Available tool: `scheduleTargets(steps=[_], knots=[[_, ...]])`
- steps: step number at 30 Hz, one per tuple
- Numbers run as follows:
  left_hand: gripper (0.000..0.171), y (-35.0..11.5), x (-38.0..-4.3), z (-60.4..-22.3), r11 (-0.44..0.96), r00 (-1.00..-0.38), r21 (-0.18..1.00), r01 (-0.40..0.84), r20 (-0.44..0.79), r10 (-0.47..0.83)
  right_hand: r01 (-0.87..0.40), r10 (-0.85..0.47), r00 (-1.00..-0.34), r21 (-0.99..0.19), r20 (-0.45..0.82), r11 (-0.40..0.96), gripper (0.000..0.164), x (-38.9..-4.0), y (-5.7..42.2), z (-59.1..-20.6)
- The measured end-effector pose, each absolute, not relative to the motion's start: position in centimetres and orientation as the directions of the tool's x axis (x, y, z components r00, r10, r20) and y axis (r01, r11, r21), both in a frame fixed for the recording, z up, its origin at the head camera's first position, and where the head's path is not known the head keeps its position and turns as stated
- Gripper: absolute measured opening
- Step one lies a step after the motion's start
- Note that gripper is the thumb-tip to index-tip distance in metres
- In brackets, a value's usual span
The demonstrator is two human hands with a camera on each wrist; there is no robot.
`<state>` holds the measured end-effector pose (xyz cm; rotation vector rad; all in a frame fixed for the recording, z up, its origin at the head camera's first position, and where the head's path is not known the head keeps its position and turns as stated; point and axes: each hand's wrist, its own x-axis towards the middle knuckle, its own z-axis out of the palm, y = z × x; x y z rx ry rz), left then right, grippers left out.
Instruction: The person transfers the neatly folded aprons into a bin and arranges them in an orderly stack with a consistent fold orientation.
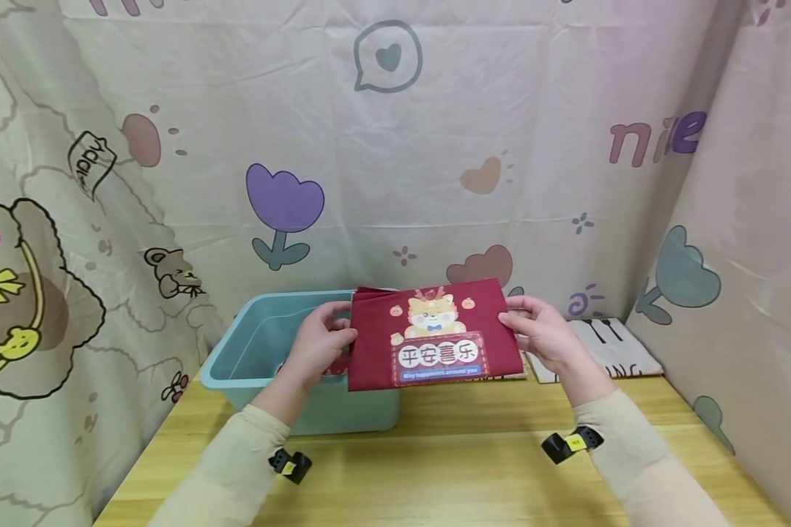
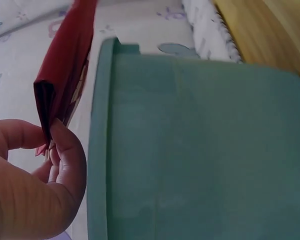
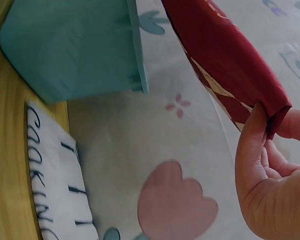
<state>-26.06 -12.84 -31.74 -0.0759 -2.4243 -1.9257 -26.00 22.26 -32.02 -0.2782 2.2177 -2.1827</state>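
Observation:
A folded red cloth [image 1: 369, 351] with a cartoon animal and Chinese characters on its front is held up in the head view, tilted slightly. My left hand [image 1: 316, 340] pinches its left edge between thumb and fingers, as the left wrist view also shows. At the opposite edge, my right hand [image 1: 546, 335] pinches it the same way. The cloth hangs in the air, partly in front of a blue-green plastic bin [image 1: 316, 413]. Some red patterned fabric [image 1: 335, 366] shows inside the bin, mostly hidden behind the held cloth and left hand.
On the wooden table [image 1: 461, 468], a folded white cloth [image 1: 622, 351] with black lettering lies at the back right. Another flat piece, mostly covered from view by the red cloth, lies beside it. A printed curtain [image 1: 382, 146] encloses the back and sides.

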Motion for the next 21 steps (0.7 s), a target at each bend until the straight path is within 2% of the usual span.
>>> scheduleTargets(steps=[12, 21], knots=[[0.055, -18.2, -25.1, -31.5, 0.296, -0.998, 0.954, 0.051, 0.056, -0.009, -0.123, -0.194, -0.972, -0.991, 0.13, -0.048, 0.042, -26.9, 16.9, -32.4], [0.054, -21.3, -24.7, -30.4, 0.333, -0.993, 0.937, 0.104, 0.118, -0.023, -0.127, -0.2, -0.97, -0.99, 0.136, -0.055, 0.038, -27.4, 13.3, -32.0]])
